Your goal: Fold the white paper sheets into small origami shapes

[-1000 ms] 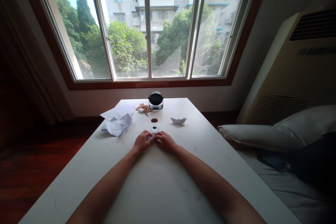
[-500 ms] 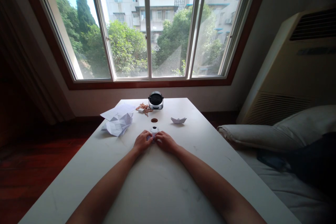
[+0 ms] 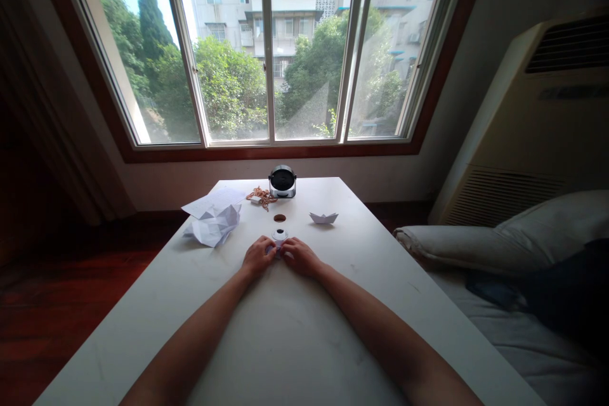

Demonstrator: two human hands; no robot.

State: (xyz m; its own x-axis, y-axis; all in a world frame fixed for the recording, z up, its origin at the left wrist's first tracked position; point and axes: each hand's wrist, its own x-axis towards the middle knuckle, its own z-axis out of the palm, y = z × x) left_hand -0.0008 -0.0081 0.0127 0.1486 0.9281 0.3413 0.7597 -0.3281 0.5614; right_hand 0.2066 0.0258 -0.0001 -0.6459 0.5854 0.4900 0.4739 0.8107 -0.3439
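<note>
My left hand point(image 3: 257, 256) and my right hand point(image 3: 299, 256) rest side by side on the white table point(image 3: 285, 330), fingers curled and pinched together over a small pale thing point(image 3: 277, 247) between the fingertips. It is too small to name. Just beyond the fingertips sits a small clear round container point(image 3: 280, 234) with a dark centre. Farther back lies a brown disc point(image 3: 280, 217).
A folded white paper boat point(image 3: 323, 217) lies to the right. Crumpled white paper point(image 3: 214, 226) and a flat sheet lie at the left. A small round fan point(image 3: 282, 181) and a tangle of tan cord point(image 3: 259, 196) stand at the far edge. A bed with a pillow point(image 3: 514, 235) adjoins the table's right side.
</note>
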